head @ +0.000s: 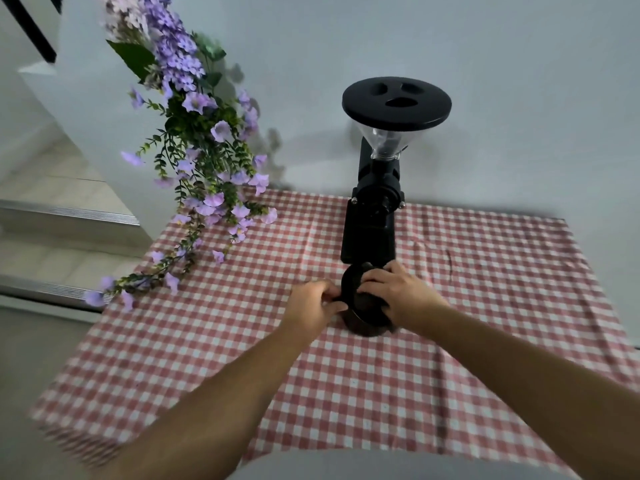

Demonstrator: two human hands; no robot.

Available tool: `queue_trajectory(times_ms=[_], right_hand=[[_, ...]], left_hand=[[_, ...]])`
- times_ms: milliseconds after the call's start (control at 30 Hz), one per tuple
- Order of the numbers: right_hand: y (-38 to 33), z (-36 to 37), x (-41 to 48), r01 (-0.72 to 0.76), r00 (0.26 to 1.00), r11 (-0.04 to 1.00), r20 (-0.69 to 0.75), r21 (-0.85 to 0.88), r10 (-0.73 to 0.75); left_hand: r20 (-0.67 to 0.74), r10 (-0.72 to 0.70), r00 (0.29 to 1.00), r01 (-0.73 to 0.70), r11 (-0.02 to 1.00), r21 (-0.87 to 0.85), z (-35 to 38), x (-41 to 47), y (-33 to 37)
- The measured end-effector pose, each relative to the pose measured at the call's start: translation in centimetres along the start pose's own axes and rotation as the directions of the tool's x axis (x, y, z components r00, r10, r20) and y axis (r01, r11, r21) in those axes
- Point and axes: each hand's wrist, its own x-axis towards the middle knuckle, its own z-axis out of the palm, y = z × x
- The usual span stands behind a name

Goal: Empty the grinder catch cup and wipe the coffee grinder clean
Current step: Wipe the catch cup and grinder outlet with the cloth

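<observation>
The person's left hand (313, 306) and right hand (394, 289) both gripped the black cup (363, 306) just in front of the grinder (372, 216), likely lifting it out for emptying next. The grinder stood on a checked cloth (485, 306), purple flowers (194, 140) to its left.

Single head view; looks forward and down, close over checked tablecloth (450, 358).

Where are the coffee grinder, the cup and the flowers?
coffee grinder (369, 233): head view, on its black body.
cup (349, 289): head view, on its dark left side.
flowers (207, 161): head view, mid-spray.
</observation>
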Motion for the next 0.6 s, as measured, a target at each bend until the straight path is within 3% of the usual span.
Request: queue_trajectory(times_ms=[133,200,267,367,467,533,600], right_hand=[[1.3,-1.7,0.5,-0.204,0.967,0.959,-0.111,0.195,0.228],[-0.2,-1.3,1.5,-0.294,0.900,0.877,-0.199,0.379,0.387],[-1.9,-0.6,2.6,-0.308,0.874,0.805,-0.184,0.508,0.450],[-2.9,-0.6,3.2,-0.226,0.941,0.747,-0.057,0.625,0.332],[-2.4,-1.8,2.5,-0.140,0.990,0.829,0.071,0.541,0.121],[-1.3,-2.8,1.5,-0.138,0.987,0.858,0.140,0.494,0.077],[0.0,-3.7,0.1,-0.134,0.990,0.865,0.097,0.483,0.099]], left_hand=[[0.006,0.022,1.000,-0.022,0.999,-0.025,-0.2,0.2,0.3],[0.031,0.016,0.999,-0.015,1.000,-0.015,-0.1,0.0,0.1],[0.047,-0.004,0.999,0.005,1.000,-0.011,0.0,-0.1,0.3],[0.047,-0.053,0.998,0.055,0.997,-0.061,0.0,0.1,0.7],[0.059,-0.055,0.997,0.058,0.997,-0.056,0.0,0.1,0.5],[0.055,-0.053,0.997,0.059,0.993,-0.103,0.2,0.0,0.3],[0.050,-0.056,0.997,0.063,0.988,-0.143,0.1,0.1,0.1]])
